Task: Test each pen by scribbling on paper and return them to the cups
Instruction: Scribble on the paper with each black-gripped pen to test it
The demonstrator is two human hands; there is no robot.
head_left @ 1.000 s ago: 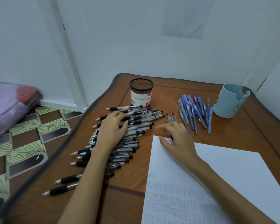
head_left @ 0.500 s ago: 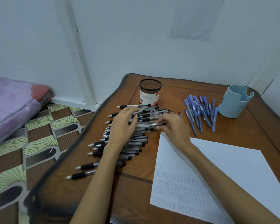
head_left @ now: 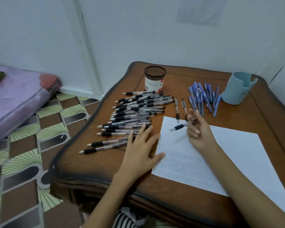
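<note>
Pen (head_left: 182, 126) gripped by right hand (head_left: 198, 130) above paper (head_left: 220, 155)

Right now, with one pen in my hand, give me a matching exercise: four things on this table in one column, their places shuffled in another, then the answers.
Things
1. mesh cup
2. blue cup
3. paper
4. black pen

Places
A. gripped in the right hand, above the paper
B. far right, beside the blue pens
C. far edge, behind the pile of black pens
D. flat at the front right, scribbled on

Pairs: 1-C, 2-B, 3-D, 4-A
</note>
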